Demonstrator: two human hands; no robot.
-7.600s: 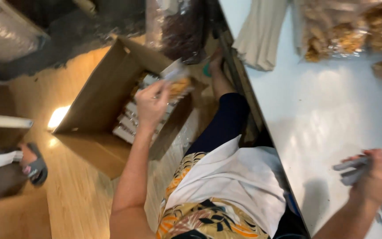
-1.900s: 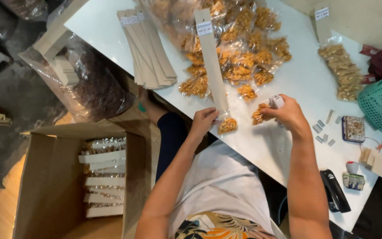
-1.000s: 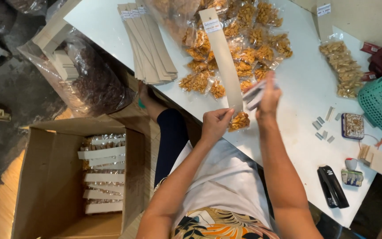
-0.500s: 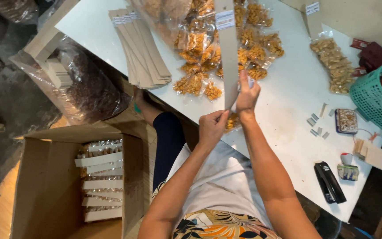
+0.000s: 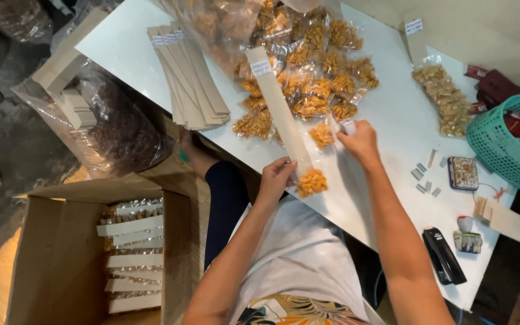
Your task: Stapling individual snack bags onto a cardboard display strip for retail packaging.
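A white tabletop (image 5: 392, 126) carries piled snack bags (image 5: 308, 66), and a card strip (image 5: 278, 111) lies across them. The left hand (image 5: 275, 179) pinches the strip's near end beside 1 small snack bag (image 5: 312, 182). The right hand (image 5: 361, 142) grips a small white object (image 5: 348, 127).

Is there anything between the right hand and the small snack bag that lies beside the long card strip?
Nothing visible. The right hand is at the snack bag by the card strip, with only bare white table around. The left hand holds the strip's near end.
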